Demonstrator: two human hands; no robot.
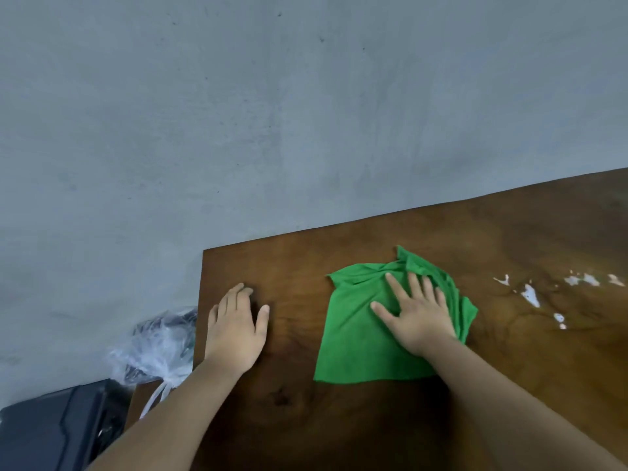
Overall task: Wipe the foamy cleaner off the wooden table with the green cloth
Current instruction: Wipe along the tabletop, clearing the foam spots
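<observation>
A green cloth lies spread on the dark wooden table, bunched at its right side. My right hand presses flat on the cloth's right half with fingers spread. My left hand rests flat on bare wood near the table's left edge, holding nothing. White patches of foamy cleaner sit on the table to the right of the cloth, apart from it, with more specks further right.
A grey concrete wall stands behind the table. Left of the table's edge lie a crumpled clear plastic bag with dark contents and a black case lower down.
</observation>
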